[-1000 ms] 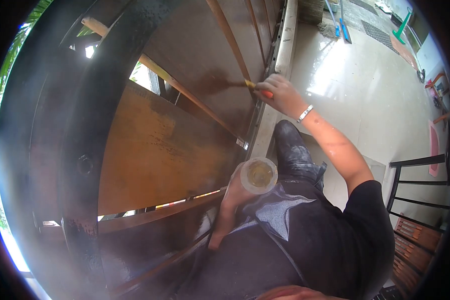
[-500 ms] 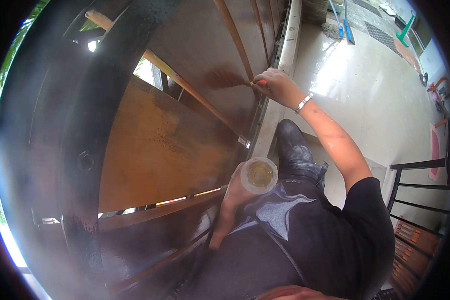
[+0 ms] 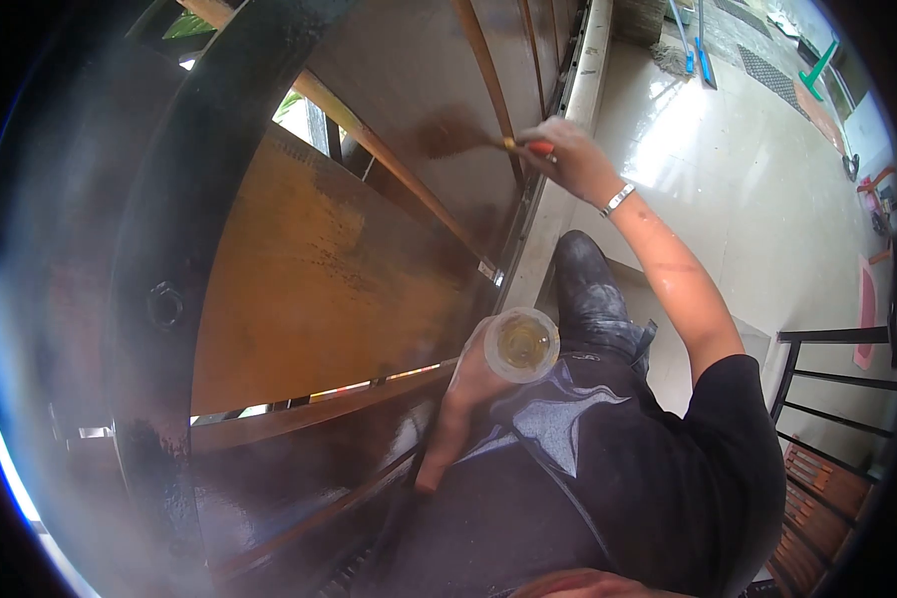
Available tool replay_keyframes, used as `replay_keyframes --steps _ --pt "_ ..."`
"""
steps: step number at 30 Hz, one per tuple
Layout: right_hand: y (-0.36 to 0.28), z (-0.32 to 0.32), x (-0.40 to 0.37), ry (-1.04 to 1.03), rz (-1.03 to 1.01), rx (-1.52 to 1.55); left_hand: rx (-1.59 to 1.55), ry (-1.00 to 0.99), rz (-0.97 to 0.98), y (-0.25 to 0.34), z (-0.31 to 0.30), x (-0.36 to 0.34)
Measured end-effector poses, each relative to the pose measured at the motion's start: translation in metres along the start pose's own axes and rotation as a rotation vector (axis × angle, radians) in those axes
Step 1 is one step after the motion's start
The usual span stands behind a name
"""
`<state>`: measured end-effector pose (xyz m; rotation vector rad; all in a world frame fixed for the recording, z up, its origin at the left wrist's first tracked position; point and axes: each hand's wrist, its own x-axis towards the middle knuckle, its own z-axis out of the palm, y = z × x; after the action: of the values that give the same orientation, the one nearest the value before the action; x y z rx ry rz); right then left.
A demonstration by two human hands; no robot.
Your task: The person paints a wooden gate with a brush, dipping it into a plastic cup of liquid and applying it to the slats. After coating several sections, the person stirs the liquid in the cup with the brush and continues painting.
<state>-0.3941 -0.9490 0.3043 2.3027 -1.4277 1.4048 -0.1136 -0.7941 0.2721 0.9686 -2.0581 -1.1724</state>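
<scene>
My right hand (image 3: 575,162) grips a paintbrush (image 3: 537,147) with a red handle and a yellowish metal band. Its bristle end points left, against or close to a brown panel (image 3: 409,90); contact is hard to tell. A darker, wet-looking patch (image 3: 447,135) spreads on the panel by the tip. Close to my torso, my left hand (image 3: 473,371) is wrapped round a translucent plastic cup (image 3: 551,349) holding a clear yellowish liquid. Most of its fingers are hidden behind the cup. Lower down is a lighter orange-brown panel (image 3: 269,289), partly darkened along its right side.
Brown wooden strips (image 3: 394,164) run between the panels. A dark curved frame (image 3: 159,249) fills the left. Beyond the pale ledge (image 3: 548,234) lies a glossy tiled floor (image 3: 708,189) with a mop (image 3: 671,60) and blue-ended tools. A black metal rack (image 3: 832,336) stands at right.
My right hand has shifted slightly right, and more of the paintbrush shows. The left hand still holds the cup in nearly the same place. The view has tilted a little.
</scene>
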Motion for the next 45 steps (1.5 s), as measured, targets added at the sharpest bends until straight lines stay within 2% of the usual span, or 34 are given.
replay_keyframes --steps 4,7,10,11,14,15,17,18,19,20,21,23,25,27,29,32,38,45 --pt "-0.02 -0.024 0.023 0.192 -0.072 0.02 -0.08 -0.056 -0.003 0.014 -0.004 0.005" --pt "-0.005 -0.003 -0.002 0.154 -0.046 0.031 -0.086 -0.072 -0.02 0.016 -0.005 0.005" --pt "0.021 0.036 -0.051 -0.069 0.031 0.032 -0.157 -0.128 -0.07 0.026 -0.007 0.007" --pt "0.029 0.046 -0.066 -0.136 0.085 0.01 -0.146 -0.127 -0.068 0.02 -0.005 0.005" --pt "0.027 0.039 -0.059 -0.109 0.079 0.079 -0.147 -0.146 -0.079 -0.028 0.008 -0.001" --pt "0.018 0.03 -0.051 -0.04 0.097 0.081 -0.159 -0.159 -0.098 -0.044 0.012 -0.004" --pt "-0.009 -0.007 -0.021 0.112 0.122 0.083 -0.108 -0.103 -0.092 -0.035 0.011 -0.007" --pt "-0.001 -0.018 -0.022 0.141 0.079 0.0 -0.081 -0.074 -0.088 -0.027 0.009 -0.006" --pt "-0.032 -0.043 -0.012 0.311 0.104 0.227 -0.08 -0.074 -0.067 -0.02 0.006 -0.004" --pt "-0.033 -0.061 -0.012 0.363 0.001 0.068 -0.079 -0.074 -0.048 -0.012 0.002 0.0" --pt "-0.049 -0.074 -0.014 0.442 0.077 0.154 -0.079 -0.075 -0.027 -0.01 0.0 0.003" --pt "-0.069 -0.097 -0.03 0.44 0.066 0.22 -0.007 0.039 -0.016 -0.024 0.006 0.0" --pt "-0.088 -0.114 -0.055 0.294 0.143 0.354 0.071 0.128 0.006 -0.038 0.012 -0.001" --pt "-0.092 -0.118 -0.07 0.06 0.029 0.526 0.121 0.183 0.031 -0.043 0.017 0.0" --pt "-0.111 -0.119 -0.075 -0.149 -0.071 0.48 0.159 0.215 0.06 -0.037 0.017 0.004" --pt "-0.125 -0.103 -0.087 -0.298 -0.1 0.432 0.218 0.26 0.168 -0.032 0.024 0.009" --pt "-0.129 -0.074 -0.106 -0.472 -0.23 0.27 0.213 0.279 0.207 -0.019 0.038 0.005" --pt "-0.128 -0.071 -0.113 -0.527 -0.249 0.342 0.182 0.256 0.148 -0.016 0.039 -0.006"
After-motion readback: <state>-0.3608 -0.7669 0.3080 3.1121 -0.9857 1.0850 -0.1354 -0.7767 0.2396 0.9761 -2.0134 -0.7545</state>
